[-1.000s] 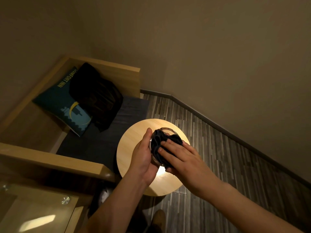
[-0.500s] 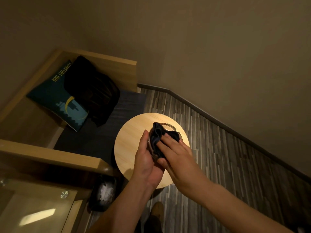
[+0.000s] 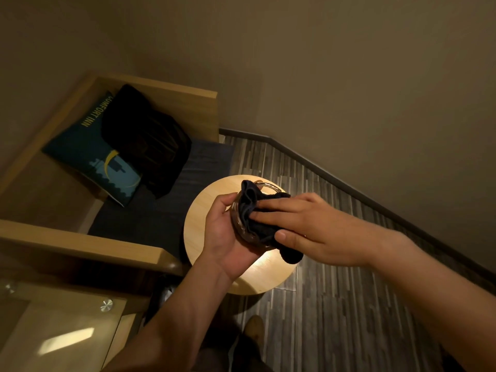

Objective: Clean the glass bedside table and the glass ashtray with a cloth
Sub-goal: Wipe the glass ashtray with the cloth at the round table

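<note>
My left hand (image 3: 225, 234) cups a round glass ashtray (image 3: 243, 232) from below and from the left, held in the air above a round wooden stool. My right hand (image 3: 303, 226) presses a dark cloth (image 3: 252, 208) flat into the ashtray's bowl. The cloth bunches up over the far rim and a corner hangs down below my right thumb. Most of the ashtray is hidden by the cloth and my fingers. The glass bedside table (image 3: 53, 334) sits at the lower left, with a metal stud at its corner and a light reflection on its top.
The round wooden stool (image 3: 201, 210) stands on striped grey flooring (image 3: 335, 304). To the left is a wooden bench (image 3: 80, 237) with a dark seat pad, a teal cushion (image 3: 96, 157) and a black bag (image 3: 145, 146). Walls close in behind and to the right.
My right hand has turned so its fingers lie across the ashtray pointing left, and the cloth has shifted with it. The view has tilted slightly; both hands stay over the stool.
</note>
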{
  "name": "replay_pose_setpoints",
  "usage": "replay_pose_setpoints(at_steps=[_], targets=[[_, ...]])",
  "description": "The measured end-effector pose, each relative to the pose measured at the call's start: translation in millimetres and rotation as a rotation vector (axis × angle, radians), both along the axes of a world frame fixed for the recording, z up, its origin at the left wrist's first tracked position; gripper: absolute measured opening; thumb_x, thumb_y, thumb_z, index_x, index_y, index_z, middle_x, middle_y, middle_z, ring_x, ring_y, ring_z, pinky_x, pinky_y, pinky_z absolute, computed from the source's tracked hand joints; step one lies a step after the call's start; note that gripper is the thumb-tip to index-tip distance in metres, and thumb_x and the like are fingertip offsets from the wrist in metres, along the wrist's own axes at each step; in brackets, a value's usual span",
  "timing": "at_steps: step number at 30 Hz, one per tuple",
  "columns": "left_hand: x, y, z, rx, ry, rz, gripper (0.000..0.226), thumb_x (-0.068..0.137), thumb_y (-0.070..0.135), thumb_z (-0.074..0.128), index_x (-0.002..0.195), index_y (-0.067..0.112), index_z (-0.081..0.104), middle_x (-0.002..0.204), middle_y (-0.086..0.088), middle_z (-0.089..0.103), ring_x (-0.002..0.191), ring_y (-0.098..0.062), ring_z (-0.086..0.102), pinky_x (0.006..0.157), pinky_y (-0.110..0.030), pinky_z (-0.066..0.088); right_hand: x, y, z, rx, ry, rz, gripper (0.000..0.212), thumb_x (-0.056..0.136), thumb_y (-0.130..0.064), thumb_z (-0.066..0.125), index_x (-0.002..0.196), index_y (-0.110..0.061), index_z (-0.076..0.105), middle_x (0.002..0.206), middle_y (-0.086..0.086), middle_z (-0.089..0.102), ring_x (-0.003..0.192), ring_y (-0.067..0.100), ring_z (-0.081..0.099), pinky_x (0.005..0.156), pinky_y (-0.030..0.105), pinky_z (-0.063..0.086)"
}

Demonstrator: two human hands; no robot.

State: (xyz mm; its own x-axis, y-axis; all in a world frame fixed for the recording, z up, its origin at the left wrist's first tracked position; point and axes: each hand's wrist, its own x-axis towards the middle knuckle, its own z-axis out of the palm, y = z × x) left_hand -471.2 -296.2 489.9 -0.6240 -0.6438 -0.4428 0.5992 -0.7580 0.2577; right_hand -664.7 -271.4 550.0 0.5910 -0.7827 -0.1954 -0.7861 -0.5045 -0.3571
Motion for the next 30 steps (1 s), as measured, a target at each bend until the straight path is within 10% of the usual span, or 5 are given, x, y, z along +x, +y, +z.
replay_pose_setpoints(at_steps=[7,11,17,30], targets=[[-6,2,3,0.0,0.004,-0.032,0.056,0.09,0.039,0.048,0.136,0.011,0.06,0.126,-0.015,0.062,0.109,-0.03,0.06,0.092,-0.043,0.046,5,-6,-27,-0.287,-0.064,-0.073,0.041,0.098,-0.051,0.045,0.132,-0.036,0.062,0.115,-0.009,0.062,0.107,0.01,0.052,0.103,0.032,0.025],[-12,8,-3,0.007,-0.06,0.08,0.062,0.094,0.036,0.046,0.145,0.003,0.054,0.134,-0.018,0.059,0.126,-0.034,0.053,0.117,-0.046,0.034,27,3,-50,-0.34,-0.318,-0.401,0.04,0.091,-0.049,0.056,0.118,-0.026,0.075,0.101,-0.007,0.069,0.095,0.009,0.058,0.085,0.027,0.03],[-20,8,-4,-0.068,-0.216,0.186,0.06,0.086,0.037,0.049,0.134,0.006,0.065,0.119,-0.017,0.072,0.106,-0.03,0.071,0.092,-0.039,0.056,73,14,-50,-0.315,-0.394,-0.893,0.029,0.095,-0.039,0.065,0.122,-0.031,0.073,0.11,-0.011,0.07,0.1,0.009,0.063,0.093,0.035,0.041],[-6,0,0,-0.041,-0.054,0.04,0.05,0.09,0.043,0.048,0.116,0.011,0.075,0.109,-0.012,0.072,0.098,-0.028,0.066,0.086,-0.04,0.049,13,-7,-20,-0.271,-0.142,-0.174,0.049,0.098,-0.06,0.044,0.137,-0.035,0.059,0.133,-0.009,0.055,0.124,0.014,0.05,0.096,0.041,0.041]])
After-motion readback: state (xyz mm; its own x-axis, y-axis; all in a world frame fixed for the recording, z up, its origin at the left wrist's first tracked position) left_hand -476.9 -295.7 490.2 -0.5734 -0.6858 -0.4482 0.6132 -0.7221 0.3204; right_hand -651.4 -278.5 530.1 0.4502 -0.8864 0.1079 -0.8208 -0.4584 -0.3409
